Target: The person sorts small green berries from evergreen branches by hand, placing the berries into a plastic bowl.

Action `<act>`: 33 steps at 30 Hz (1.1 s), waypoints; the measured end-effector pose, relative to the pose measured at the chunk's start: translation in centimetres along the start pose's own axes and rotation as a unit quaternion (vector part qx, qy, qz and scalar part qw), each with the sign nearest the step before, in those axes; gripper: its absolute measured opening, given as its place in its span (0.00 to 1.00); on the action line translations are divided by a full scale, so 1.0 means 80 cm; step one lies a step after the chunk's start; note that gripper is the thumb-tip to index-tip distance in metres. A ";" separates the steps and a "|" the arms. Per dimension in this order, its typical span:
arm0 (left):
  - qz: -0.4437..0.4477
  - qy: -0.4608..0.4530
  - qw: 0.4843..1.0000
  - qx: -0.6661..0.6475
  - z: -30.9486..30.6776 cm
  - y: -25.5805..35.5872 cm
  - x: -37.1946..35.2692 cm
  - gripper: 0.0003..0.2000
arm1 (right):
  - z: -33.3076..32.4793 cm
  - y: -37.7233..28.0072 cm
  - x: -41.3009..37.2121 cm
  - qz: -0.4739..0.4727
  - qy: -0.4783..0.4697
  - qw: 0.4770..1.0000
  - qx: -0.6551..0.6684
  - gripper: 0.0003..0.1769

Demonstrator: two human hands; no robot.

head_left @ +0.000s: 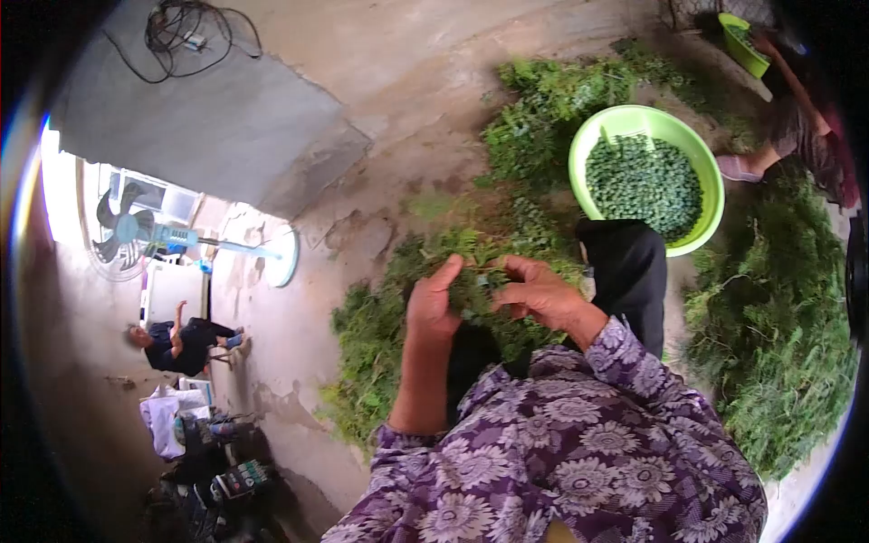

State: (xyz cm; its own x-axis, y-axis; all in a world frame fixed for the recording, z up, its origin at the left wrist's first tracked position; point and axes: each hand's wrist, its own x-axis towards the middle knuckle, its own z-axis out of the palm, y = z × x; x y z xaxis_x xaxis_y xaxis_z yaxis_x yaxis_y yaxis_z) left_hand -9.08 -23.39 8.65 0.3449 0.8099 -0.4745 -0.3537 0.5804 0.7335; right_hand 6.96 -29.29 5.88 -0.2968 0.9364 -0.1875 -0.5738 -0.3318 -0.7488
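My left hand (434,303) is closed around a thin leafy green branch (472,288), its thumb pointing up. Close by on the right, my right hand (545,294) pinches at the same branch, its thumb and fingers bent together. What exactly lies between those fingertips is too small to make out. Beneath both hands a heap of cut green branches (380,326) spreads over my lap and the floor. Beyond my right knee stands a light green plastic basin (715,195), holding many small round green berries (643,185).
More branches lie behind the basin (552,109) and in a big pile at right (778,353). Another person's arm (797,86) reaches toward a second green basin (744,50). At left are a standing fan (172,237), a seated person (186,344) and a dark motorbike (222,471).
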 end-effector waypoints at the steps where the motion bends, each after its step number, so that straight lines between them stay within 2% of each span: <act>1: 0.017 -0.013 1.000 0.002 -0.002 -0.002 0.000 0.09 | 0.001 0.002 0.003 0.000 -0.008 1.000 0.005 0.23; 4: 0.048 0.020 0.999 0.016 0.005 -0.002 -0.006 0.09 | 0.007 0.002 0.003 0.004 0.049 0.997 -0.053 0.19; 6: 0.060 0.032 0.994 0.086 0.012 0.000 -0.011 0.09 | 0.009 0.007 0.006 0.015 0.060 0.996 -0.063 0.20; 8: 0.067 0.029 0.994 0.075 0.011 0.001 -0.009 0.09 | 0.009 0.009 0.007 0.022 0.079 0.994 -0.075 0.21; 10: 0.080 0.047 0.993 0.076 0.022 0.005 -0.017 0.09 | 0.008 0.010 0.006 0.090 0.086 0.987 -0.104 0.20; 11: 0.077 0.043 0.993 0.075 0.020 0.004 -0.014 0.09 | 0.006 0.006 0.003 0.089 0.090 0.986 -0.104 0.20; 13: 0.076 0.049 0.993 0.081 0.017 0.002 -0.011 0.09 | 0.007 0.000 -0.005 0.110 0.077 0.991 0.023 0.16; 14: 0.086 0.053 0.989 0.106 0.018 -0.001 -0.012 0.10 | 0.006 0.000 -0.007 0.109 0.072 0.988 0.080 0.11; 15: 0.084 0.053 0.989 0.106 0.020 -0.002 -0.013 0.10 | 0.004 0.000 -0.009 0.110 0.073 0.988 0.081 0.11; 17: 0.077 0.069 0.988 0.112 0.022 -0.004 -0.012 0.10 | -0.002 0.002 -0.017 0.200 -0.019 0.972 0.119 0.08; 18: 0.074 0.068 0.989 0.110 0.016 0.002 -0.006 0.10 | 0.000 -0.002 -0.028 0.189 -0.070 0.968 0.148 0.08; 20: 0.091 0.071 0.993 0.012 -0.008 0.022 0.010 0.11 | 0.000 0.008 -0.041 0.167 -0.065 0.974 0.136 0.08; 23: 0.097 0.086 0.990 0.054 -0.022 0.025 0.011 0.12 | -0.003 0.005 -0.044 0.119 -0.076 0.974 0.180 0.07; 25: 0.096 0.098 0.990 0.013 -0.016 0.015 0.015 0.09 | -0.006 -0.011 -0.041 0.054 -0.061 0.987 0.140 0.05; 27: 0.077 0.101 0.992 -0.006 -0.006 0.005 0.012 0.09 | -0.004 -0.025 -0.038 0.054 -0.043 0.989 0.128 0.07; 28: 0.082 0.138 0.987 0.022 -0.009 0.003 0.016 0.10 | -0.006 -0.026 -0.036 0.023 -0.021 0.994 0.102 0.07; 29: 0.082 0.137 0.987 0.021 -0.007 0.002 0.015 0.10 | -0.006 -0.027 -0.033 -0.008 0.000 0.997 0.076 0.08; 30: 0.097 0.116 0.988 0.039 0.000 0.001 0.010 0.10 | 0.001 -0.041 -0.038 -0.017 0.039 0.999 -0.007 0.08; 31: 0.113 0.095 0.987 0.058 0.005 0.001 0.006 0.10 | 0.000 -0.036 -0.032 -0.017 0.039 0.999 -0.008 0.08; 33: 0.127 0.101 0.984 0.070 0.016 -0.003 0.001 0.10 | -0.006 -0.020 -0.016 -0.077 0.100 0.991 -0.044 0.12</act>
State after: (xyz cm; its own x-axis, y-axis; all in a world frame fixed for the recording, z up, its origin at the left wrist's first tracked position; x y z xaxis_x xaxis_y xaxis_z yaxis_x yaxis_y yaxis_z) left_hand -7.88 -23.58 9.10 0.0765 0.9356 -0.3446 -0.2777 0.3519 0.8939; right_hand 8.62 -29.88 7.00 -0.0486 0.9822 -0.1815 -0.5293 -0.1794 -0.8293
